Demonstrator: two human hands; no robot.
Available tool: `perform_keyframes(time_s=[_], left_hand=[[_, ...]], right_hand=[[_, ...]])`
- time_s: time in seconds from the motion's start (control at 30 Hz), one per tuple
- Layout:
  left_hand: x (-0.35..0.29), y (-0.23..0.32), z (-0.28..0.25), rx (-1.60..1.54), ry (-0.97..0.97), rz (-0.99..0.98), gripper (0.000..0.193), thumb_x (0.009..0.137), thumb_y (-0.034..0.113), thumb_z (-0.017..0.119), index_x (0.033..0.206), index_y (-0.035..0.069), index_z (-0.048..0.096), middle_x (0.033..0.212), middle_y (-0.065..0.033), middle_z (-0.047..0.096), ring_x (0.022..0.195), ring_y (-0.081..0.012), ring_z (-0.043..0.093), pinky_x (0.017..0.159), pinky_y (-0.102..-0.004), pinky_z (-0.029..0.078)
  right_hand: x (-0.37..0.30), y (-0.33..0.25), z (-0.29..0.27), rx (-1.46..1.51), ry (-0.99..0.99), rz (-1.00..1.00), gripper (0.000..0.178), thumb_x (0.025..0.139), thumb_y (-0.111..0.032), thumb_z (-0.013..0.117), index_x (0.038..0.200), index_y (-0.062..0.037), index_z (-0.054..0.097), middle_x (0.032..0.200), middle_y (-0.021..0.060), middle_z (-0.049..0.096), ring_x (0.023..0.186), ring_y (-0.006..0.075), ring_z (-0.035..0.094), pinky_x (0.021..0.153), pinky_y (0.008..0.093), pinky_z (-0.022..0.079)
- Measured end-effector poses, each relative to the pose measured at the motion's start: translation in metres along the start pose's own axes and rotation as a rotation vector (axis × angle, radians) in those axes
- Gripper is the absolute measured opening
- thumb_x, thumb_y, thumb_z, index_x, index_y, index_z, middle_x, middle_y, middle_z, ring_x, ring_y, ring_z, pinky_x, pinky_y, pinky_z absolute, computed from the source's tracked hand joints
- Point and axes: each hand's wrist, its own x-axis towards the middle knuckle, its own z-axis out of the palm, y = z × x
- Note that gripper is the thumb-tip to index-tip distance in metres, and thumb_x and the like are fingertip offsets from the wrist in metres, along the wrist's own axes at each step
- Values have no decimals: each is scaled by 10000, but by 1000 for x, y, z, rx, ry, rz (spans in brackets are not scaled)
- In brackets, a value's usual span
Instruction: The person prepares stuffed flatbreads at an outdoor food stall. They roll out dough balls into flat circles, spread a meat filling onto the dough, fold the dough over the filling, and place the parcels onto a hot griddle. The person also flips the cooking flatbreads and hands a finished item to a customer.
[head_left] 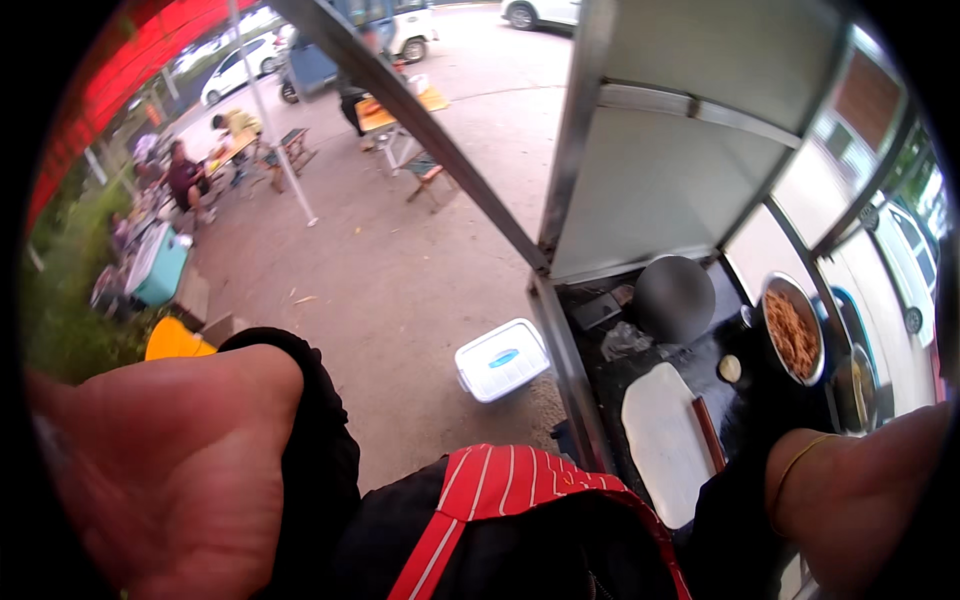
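My left hand (175,455) is raised large and close at the lower left, its palm and wrist showing below a black sleeve. Its fingers run out past the dark rim. At the lower right is my right hand (850,495), a thin yellow band at the wrist; its fingers are hidden too. Left of that hand, a long flat sheet of pale dough (660,445) lies on a black worktop (745,400). A brown rolling pin (708,432) rests along the dough's right edge. Above it sits a small pale round piece, probably dough (730,369).
A metal bowl (821,350) of reddish-brown shredded food and a round grey pan or lid (675,298) stand on the worktop. A metal post (570,385) edges the stall. On the ground sits a white lidded box (502,360). People sit by folding tables (395,112) farther off.
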Motion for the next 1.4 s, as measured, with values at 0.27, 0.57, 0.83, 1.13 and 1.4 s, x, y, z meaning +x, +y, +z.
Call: perform_keyframes(time_s=[0.27,0.57,0.83,1.13,1.4], left_hand=[[-17,42,-47,335,-237,-69,146,967,53,473,1060,45,586,1052,-178,610,1101,-393,599,1075,-661,404],[-28,125,-40,490,-853,-675,177,797,9,683,957,81,655,966,-66,623,1012,-277,577,1073,-559,343],[-112,228,-43,-512,-2357,-1277,600,911,441,655,1430,178,509,1291,-82,622,1247,-255,548,1067,-772,103],[-148,237,-25,-430,-2245,-1220,666,924,488,630,1474,167,439,1395,-115,559,1324,-280,494,1079,-776,124],[-177,223,26,-702,-2135,-1100,642,934,466,628,1474,170,449,1435,-113,533,1345,-291,477,1088,-751,163]], right_hand=[[-6,8,19,116,85,45,148,904,-115,675,1026,-40,713,934,77,655,888,212,585,837,360,499],[-20,17,55,463,-227,128,147,775,-18,724,919,-41,702,875,85,650,858,256,599,818,382,501],[-221,-3,19,731,-1147,900,528,720,-63,788,1233,-44,663,979,155,687,829,303,648,760,381,527],[-268,-60,-3,746,-1774,1029,672,758,-318,799,1337,-49,588,1077,200,703,1001,384,670,859,434,531],[-301,-63,-20,526,-1498,1002,626,823,-284,742,1370,-55,542,1169,204,662,1090,398,609,920,470,492]])
